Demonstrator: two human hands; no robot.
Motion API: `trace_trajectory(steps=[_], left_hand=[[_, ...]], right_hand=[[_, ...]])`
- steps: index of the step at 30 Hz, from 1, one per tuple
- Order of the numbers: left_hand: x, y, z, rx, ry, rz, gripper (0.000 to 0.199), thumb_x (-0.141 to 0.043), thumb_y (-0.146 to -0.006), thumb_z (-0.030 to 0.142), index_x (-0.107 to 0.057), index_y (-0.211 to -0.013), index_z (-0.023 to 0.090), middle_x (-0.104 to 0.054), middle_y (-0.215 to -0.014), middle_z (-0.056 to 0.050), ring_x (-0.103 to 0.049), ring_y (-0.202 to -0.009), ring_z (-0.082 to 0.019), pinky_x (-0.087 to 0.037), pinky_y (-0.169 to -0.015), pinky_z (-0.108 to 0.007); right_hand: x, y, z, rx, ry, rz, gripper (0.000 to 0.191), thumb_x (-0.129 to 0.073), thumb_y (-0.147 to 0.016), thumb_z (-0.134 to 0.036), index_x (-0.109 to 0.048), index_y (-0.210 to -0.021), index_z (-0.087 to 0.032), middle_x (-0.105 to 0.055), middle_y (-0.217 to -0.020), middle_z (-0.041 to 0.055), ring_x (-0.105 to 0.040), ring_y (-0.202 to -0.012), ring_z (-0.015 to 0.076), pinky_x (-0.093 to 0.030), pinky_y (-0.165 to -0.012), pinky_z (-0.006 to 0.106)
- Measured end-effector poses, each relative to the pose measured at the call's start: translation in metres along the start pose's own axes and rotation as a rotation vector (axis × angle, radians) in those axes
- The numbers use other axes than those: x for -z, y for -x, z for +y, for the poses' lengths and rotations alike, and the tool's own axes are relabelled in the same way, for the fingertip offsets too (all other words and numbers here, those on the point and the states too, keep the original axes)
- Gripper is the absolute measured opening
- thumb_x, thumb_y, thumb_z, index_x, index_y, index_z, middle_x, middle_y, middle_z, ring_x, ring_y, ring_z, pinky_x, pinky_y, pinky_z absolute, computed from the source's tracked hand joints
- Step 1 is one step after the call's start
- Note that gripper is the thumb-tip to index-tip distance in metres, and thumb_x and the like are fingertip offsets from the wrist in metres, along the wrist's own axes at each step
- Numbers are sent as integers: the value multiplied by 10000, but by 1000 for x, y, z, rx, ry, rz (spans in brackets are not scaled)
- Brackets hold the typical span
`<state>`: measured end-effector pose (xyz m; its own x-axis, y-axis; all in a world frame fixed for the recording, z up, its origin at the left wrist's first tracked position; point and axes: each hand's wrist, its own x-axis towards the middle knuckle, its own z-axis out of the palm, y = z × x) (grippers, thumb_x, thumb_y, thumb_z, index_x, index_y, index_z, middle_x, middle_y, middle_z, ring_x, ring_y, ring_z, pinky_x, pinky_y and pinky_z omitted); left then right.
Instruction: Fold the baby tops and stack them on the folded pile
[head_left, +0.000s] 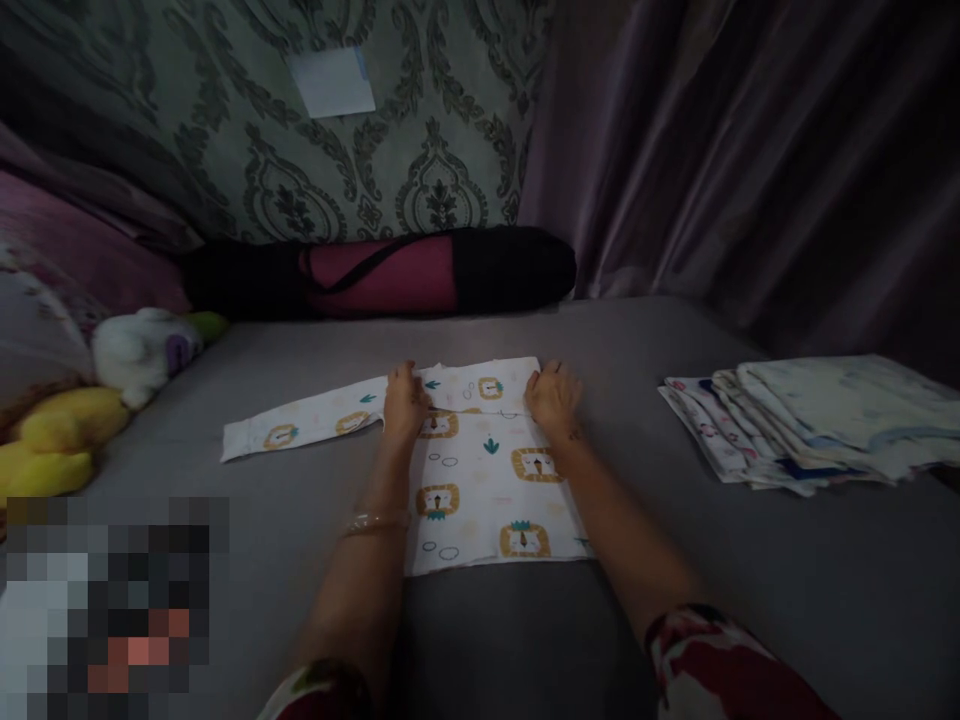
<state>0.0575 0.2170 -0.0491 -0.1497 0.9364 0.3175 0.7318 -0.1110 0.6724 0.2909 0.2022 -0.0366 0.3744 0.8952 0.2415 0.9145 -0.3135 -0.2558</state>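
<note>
A small white long-sleeved shirt [480, 490] with lion faces and green leaves lies flat on the grey bed sheet [300, 540]. One sleeve stretches out to the left; the right one appears folded across the top of the body. My left hand [406, 402] is at the left shoulder, its fingers curled onto the cloth where the outstretched sleeve begins. At the opposite shoulder, my right hand [553, 400] pinches the folded edge, thumb toward the shirt. Parts of the side edges are hidden under my hands and forearms.
A stack of folded clothes [817, 420] lies to the right. Along the wall rests a long black and pink bag [382, 275]. A white plush toy [142, 350] and a yellow one [60, 440] are at left. Purple curtains [735, 150] hang at right. Pixelation hides the lower left corner.
</note>
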Motion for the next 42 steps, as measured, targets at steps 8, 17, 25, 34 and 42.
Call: trace_trajectory(steps=[8,17,25,34,42], left_hand=[[9,4,23,15,-335,-43,364,-458,-840,130,-530,-1196,102,-517,-1197,-221,-549,-1097,-324,-437,-914,-437],[-28,27,72,-286,-187,-255,454,-363,-924,232,-448,-1360,138,-451,-1435,-172,-285,-1401,-309,-154,-1147,-490],[-41,33,62,-194,-232,-365,505,-348,-938,305,-431,-1400,118,-359,-1496,-196,-218,-1427,-354,-113,-1147,-538],[-38,28,50,-99,-326,-297,586,-355,-937,392,-388,-1416,57,-286,-1518,-236,-208,-1430,-359,-119,-1151,-515],[-33,27,47,-33,-483,-280,778,-323,-922,554,-281,-1463,-4,-247,-1533,-231,-193,-1437,-342,-141,-1164,-483]], right_hand=[[10,-7,4,7,-12,-100,345,-332,-929,-195,-561,-1157,-73,-573,-1194,220,-535,-1122,305,-359,-943,414],[7,22,-34,419,-60,-115,584,-249,-972,-336,-310,-1462,-24,-286,-1539,162,-155,-1440,271,-60,-1158,446],[-7,23,-26,434,-15,-229,574,-271,-955,-321,-292,-1489,-111,-227,-1567,125,-164,-1439,282,-108,-1146,500],[-9,16,-30,294,-29,-302,648,-252,-952,-344,-224,-1479,32,-190,-1561,196,-129,-1445,295,-108,-1165,430],[-5,7,-16,253,47,-325,654,-215,-965,-374,-216,-1485,23,-181,-1569,174,-114,-1447,283,-104,-1165,435]])
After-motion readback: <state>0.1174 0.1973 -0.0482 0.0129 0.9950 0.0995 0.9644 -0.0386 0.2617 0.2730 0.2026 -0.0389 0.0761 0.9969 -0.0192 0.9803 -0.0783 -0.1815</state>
